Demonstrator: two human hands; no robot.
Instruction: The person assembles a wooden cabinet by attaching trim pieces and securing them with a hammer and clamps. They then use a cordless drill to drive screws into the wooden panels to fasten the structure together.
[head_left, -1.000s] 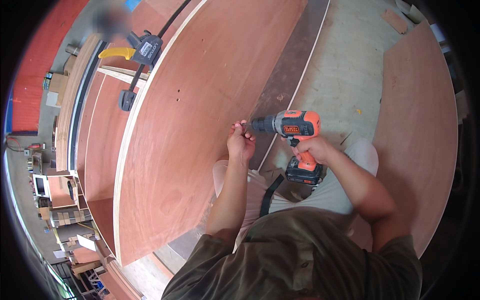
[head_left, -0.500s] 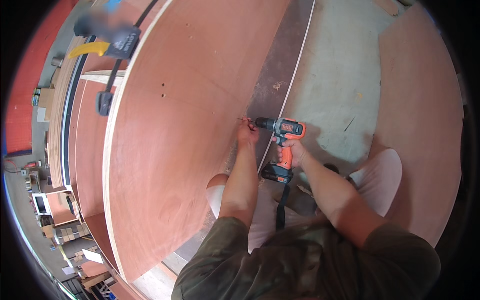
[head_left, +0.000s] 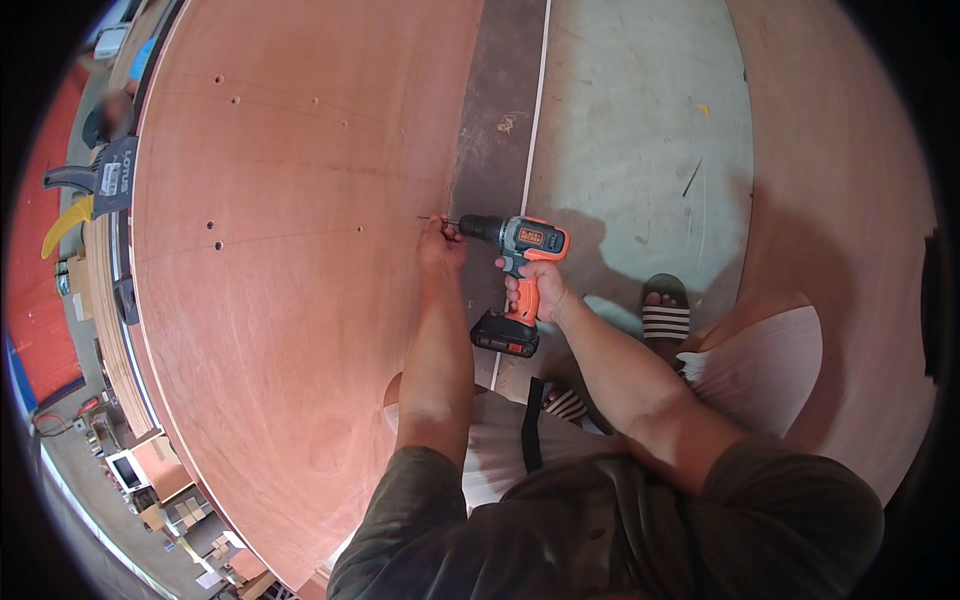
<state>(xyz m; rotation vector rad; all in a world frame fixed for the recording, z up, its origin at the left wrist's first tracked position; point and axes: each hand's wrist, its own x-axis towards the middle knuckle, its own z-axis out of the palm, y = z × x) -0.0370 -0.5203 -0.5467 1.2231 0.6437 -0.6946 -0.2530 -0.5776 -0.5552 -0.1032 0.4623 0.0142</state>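
Reddish plywood panel (head_left: 300, 300) fills the left over a grey concrete floor (head_left: 640, 130). At its right edge the left hand (head_left: 441, 246) pinches a small screw (head_left: 428, 219). Just right, the right hand (head_left: 535, 290) grips an orange cordless drill (head_left: 515, 270), bit toward the screw.

My drill (head_left: 520, 270) is matt orange and grey plastic. The panel (head_left: 300, 300) is smooth reddish plywood with a faint sheen. The floor (head_left: 630, 130) is rough, scuffed concrete.
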